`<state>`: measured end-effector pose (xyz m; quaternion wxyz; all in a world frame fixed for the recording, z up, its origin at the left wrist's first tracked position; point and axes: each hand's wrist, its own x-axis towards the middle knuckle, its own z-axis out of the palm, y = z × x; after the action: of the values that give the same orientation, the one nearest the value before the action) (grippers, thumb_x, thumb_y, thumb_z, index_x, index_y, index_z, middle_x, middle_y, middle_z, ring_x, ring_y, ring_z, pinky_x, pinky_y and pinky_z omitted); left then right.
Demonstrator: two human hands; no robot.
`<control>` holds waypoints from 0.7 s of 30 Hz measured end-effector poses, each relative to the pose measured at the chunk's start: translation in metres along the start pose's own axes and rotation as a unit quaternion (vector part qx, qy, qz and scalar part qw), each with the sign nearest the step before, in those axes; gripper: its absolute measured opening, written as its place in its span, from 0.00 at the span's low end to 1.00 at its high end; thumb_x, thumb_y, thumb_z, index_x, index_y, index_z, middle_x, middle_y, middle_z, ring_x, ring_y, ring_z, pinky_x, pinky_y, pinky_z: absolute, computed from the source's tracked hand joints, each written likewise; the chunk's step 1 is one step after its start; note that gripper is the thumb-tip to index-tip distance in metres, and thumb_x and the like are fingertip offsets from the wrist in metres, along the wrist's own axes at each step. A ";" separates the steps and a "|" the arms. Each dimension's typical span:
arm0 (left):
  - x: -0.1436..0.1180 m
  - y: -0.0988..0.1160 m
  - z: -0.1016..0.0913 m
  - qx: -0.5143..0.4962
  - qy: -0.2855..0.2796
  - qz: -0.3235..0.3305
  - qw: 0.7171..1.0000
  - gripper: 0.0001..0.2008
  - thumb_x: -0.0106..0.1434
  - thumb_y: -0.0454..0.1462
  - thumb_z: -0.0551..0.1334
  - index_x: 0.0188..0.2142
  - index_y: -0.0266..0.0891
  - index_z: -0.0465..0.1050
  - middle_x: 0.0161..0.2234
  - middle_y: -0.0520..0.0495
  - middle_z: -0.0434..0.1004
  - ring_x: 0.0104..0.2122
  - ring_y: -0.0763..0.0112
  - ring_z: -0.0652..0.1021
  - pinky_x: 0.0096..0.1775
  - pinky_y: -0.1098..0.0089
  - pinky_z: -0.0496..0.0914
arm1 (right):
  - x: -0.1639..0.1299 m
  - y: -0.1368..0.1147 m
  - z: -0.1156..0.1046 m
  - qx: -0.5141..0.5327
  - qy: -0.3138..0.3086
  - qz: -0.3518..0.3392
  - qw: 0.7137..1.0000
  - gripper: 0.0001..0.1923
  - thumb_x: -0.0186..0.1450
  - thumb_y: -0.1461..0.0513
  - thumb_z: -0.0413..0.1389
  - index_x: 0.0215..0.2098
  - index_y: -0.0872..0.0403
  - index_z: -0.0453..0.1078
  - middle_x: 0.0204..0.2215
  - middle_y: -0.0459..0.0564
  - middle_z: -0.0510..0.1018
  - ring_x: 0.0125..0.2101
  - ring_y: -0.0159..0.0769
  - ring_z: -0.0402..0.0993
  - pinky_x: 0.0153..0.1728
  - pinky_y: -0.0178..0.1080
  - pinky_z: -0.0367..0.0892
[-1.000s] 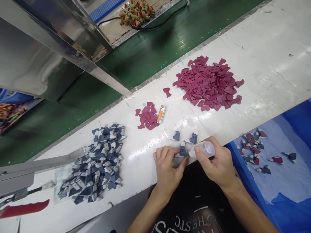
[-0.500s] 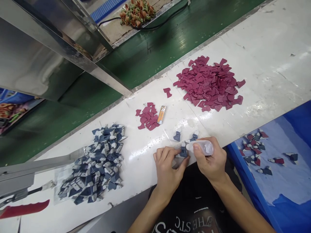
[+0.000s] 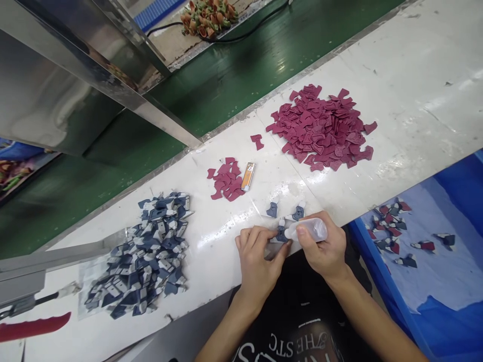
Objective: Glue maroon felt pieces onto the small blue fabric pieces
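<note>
My left hand [image 3: 258, 256] pins a small blue-grey cut piece [image 3: 281, 234] flat against the white table [image 3: 396, 65] near its front edge. My right hand [image 3: 325, 249] grips a small clear squeeze bottle [image 3: 308, 229], its tip touching that piece. Two more blue-grey pieces [image 3: 272, 209] [image 3: 298, 212] lie just beyond. A heap of blue-grey and white pieces [image 3: 149, 251] sits to the left. A small cluster of maroon pieces [image 3: 225, 179] and a big maroon pile [image 3: 324, 128] lie farther back.
An orange lighter [image 3: 248, 176] lies beside the small maroon cluster. A green conveyor belt [image 3: 211, 95] runs behind the table under a steel housing [image 3: 56, 85]. At the right, a blue bin [image 3: 433, 281] holds joined blue-and-maroon pieces [image 3: 392, 231].
The bottle's tip has moved left, down onto the piece under my left fingers. The view has shifted slightly; the piles have not moved.
</note>
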<state>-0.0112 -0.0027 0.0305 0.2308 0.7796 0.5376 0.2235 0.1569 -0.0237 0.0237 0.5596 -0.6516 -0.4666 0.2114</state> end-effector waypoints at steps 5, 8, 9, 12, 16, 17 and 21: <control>-0.001 -0.001 0.002 0.016 0.009 0.008 1.000 0.08 0.68 0.40 0.73 0.43 0.46 0.76 0.38 0.52 0.82 0.43 0.61 0.76 0.46 0.59 0.64 | -0.005 0.009 -0.007 0.082 0.076 0.044 0.993 0.09 0.70 0.54 0.66 0.37 0.50 0.77 0.24 0.43 0.80 0.19 0.35 0.76 0.19 0.36 0.71; -0.001 -0.004 0.003 0.022 0.017 0.019 0.999 0.08 0.69 0.40 0.72 0.44 0.47 0.76 0.40 0.50 0.82 0.44 0.59 0.76 0.48 0.58 0.65 | -0.002 0.008 -0.021 0.141 0.134 0.077 0.978 0.12 0.66 0.54 0.71 0.42 0.51 0.77 0.28 0.44 0.81 0.19 0.35 0.76 0.20 0.38 0.73; -0.001 -0.005 0.004 0.025 0.024 0.025 0.999 0.08 0.69 0.41 0.72 0.44 0.47 0.76 0.40 0.49 0.81 0.44 0.59 0.76 0.49 0.57 0.66 | 0.000 0.007 -0.028 0.164 0.145 0.085 0.972 0.14 0.65 0.54 0.72 0.42 0.50 0.76 0.28 0.44 0.80 0.18 0.35 0.76 0.19 0.38 0.73; 0.001 -0.008 0.005 0.038 0.038 0.043 0.998 0.09 0.70 0.42 0.71 0.46 0.47 0.75 0.42 0.47 0.80 0.46 0.57 0.76 0.52 0.56 0.66 | 0.002 0.009 -0.056 0.204 0.168 0.113 0.958 0.17 0.65 0.54 0.72 0.45 0.48 0.71 0.30 0.44 0.82 0.18 0.34 0.75 0.18 0.36 0.69; 0.005 -0.013 0.007 0.057 0.037 0.059 0.996 0.12 0.69 0.43 0.72 0.48 0.47 0.74 0.43 0.46 0.79 0.46 0.55 0.76 0.53 0.55 0.66 | -0.011 0.048 -0.100 0.062 0.233 0.168 0.956 0.27 0.66 0.51 0.70 0.59 0.51 0.73 0.43 0.53 0.85 0.27 0.37 0.78 0.26 0.39 0.73; 0.006 -0.014 0.008 0.059 0.039 0.068 0.995 0.12 0.69 0.44 0.72 0.48 0.46 0.74 0.43 0.46 0.79 0.46 0.55 0.77 0.53 0.55 0.66 | -0.017 0.064 -0.110 -0.009 0.255 0.187 0.949 0.28 0.66 0.49 0.69 0.59 0.52 0.74 0.44 0.55 0.85 0.31 0.40 0.80 0.29 0.41 0.74; 0.011 -0.014 0.010 0.072 0.057 0.101 0.991 0.11 0.71 0.45 0.69 0.47 0.44 0.74 0.42 0.44 0.79 0.44 0.54 0.78 0.52 0.54 0.66 | -0.042 0.128 -0.128 -0.160 0.268 0.242 0.918 0.28 0.64 0.40 0.66 0.46 0.56 0.78 0.38 0.55 0.85 0.38 0.50 0.81 0.41 0.49 0.77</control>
<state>-0.0118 0.0112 0.0158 0.1196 0.8307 0.4826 0.2504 0.2860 -0.1195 -0.0690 0.4833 -0.8580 -0.1542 0.0800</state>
